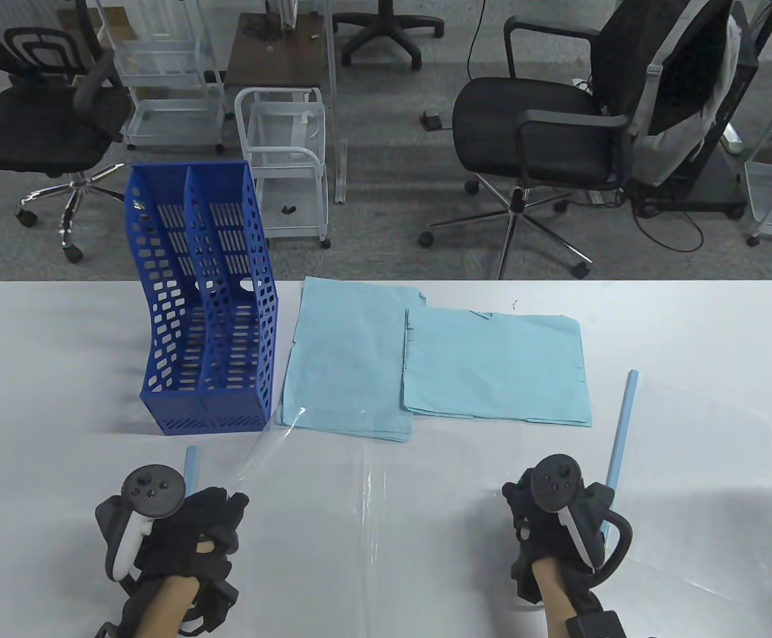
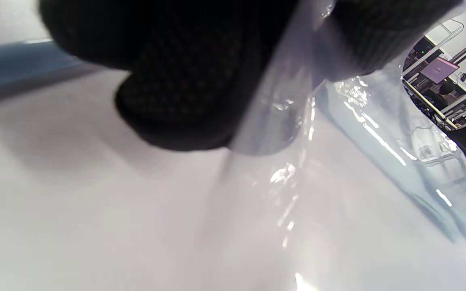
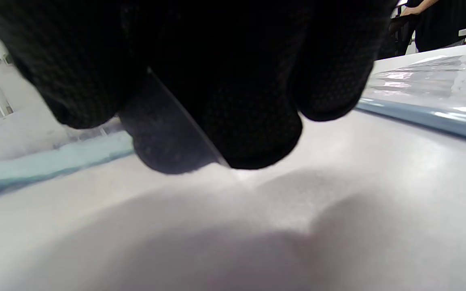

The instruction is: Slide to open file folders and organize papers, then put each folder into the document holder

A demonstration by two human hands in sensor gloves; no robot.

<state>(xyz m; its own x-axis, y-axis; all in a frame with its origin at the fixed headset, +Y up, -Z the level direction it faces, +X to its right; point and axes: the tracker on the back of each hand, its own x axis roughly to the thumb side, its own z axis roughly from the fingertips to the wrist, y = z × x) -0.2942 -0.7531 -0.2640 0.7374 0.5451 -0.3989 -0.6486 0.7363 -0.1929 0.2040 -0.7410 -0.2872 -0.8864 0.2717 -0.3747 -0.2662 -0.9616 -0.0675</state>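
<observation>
A clear file folder (image 1: 366, 505) lies opened on the white table between my hands. My left hand (image 1: 216, 508) pinches its left flap, which lifts toward the blue document holder (image 1: 206, 299). In the left wrist view gloved fingers (image 2: 176, 101) clamp the clear sheet (image 2: 338, 161). My right hand (image 1: 525, 508) pinches the folder's right edge; a thin sheet edge (image 3: 184, 117) runs between its fingers (image 3: 253, 121). Two stacks of light blue papers (image 1: 492, 365) lie beyond the folder. One pale blue slide bar (image 1: 191, 465) lies by my left hand.
A second clear folder (image 1: 698, 432) with its pale blue slide bar (image 1: 622, 438) lies right of my right hand. The document holder stands upright at the back left, both slots empty. Office chairs and white carts stand on the floor beyond the table's far edge.
</observation>
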